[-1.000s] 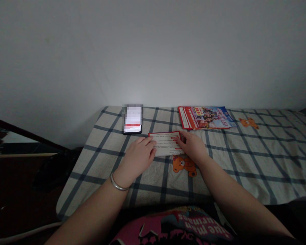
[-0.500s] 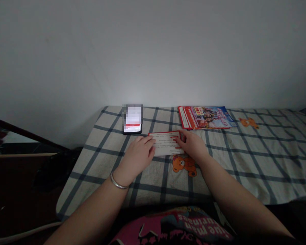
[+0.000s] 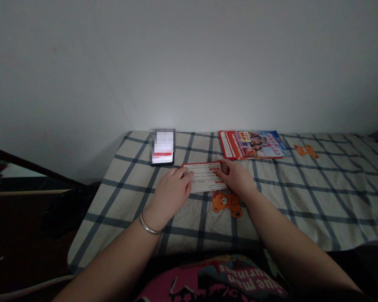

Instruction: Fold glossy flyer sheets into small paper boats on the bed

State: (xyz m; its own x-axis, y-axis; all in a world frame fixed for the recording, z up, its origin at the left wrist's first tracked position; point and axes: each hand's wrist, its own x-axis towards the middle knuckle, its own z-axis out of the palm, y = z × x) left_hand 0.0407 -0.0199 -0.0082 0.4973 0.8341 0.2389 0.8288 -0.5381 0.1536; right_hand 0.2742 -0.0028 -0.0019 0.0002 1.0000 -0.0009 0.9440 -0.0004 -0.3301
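A white leaflet [image 3: 204, 178] with a red far edge and printed lines of text lies across the middle of the checked cloth. On its left end rests my left hand [image 3: 174, 191], fingers curled over the paper, a silver bangle at the wrist. My right hand [image 3: 237, 178] holds the right end, with the thumb and fingers closed at the edge. Both hands partly cover the leaflet's ends. Just below it, an orange teddy bear print [image 3: 223, 203] shows on the cloth.
Beyond my left hand lies a phone [image 3: 163, 147] with a lit, partly blurred screen. A stack of colourful flyers [image 3: 255, 144] sits at the back right, near the wall [image 3: 189, 63]. The checked tablecloth [image 3: 129, 188] ends at the left, beside a dark bag [image 3: 66, 209] below.
The left hand's fingers have shifted slightly on the leaflet. My right hand keeps its grip. The whole view has moved a little.
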